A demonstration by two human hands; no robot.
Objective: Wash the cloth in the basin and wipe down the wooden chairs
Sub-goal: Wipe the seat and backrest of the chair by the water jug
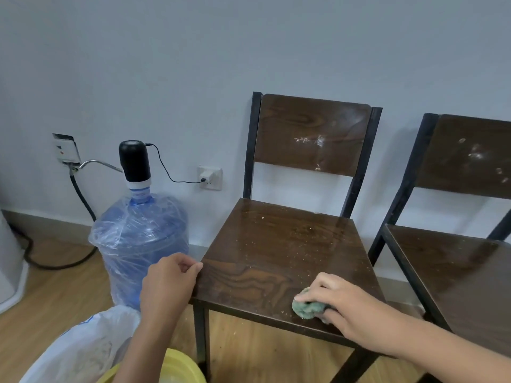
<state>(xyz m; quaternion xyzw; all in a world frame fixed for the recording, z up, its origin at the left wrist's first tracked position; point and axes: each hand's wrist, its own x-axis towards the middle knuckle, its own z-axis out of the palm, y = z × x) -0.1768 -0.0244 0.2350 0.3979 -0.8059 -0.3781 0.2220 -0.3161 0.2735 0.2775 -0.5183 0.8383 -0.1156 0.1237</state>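
A dark wooden chair [282, 244] with a black metal frame stands against the wall, its seat speckled with pale crumbs and its backrest smeared white. My right hand [340, 302] presses a bunched green cloth [307, 306] onto the seat's front right part. My left hand [168, 283] grips the seat's left front edge, fingers curled over it. A second wooden chair [464, 275] with white marks on its backrest stands to the right. The yellow basin [179, 369] shows at the bottom edge, partly hidden by my left forearm.
A blue water jug [141, 244] wrapped in plastic, with a black pump on top, stands left of the chair. A white plastic bag [83, 346] lies on the wooden floor by the basin. Wall sockets and cables run along the wall.
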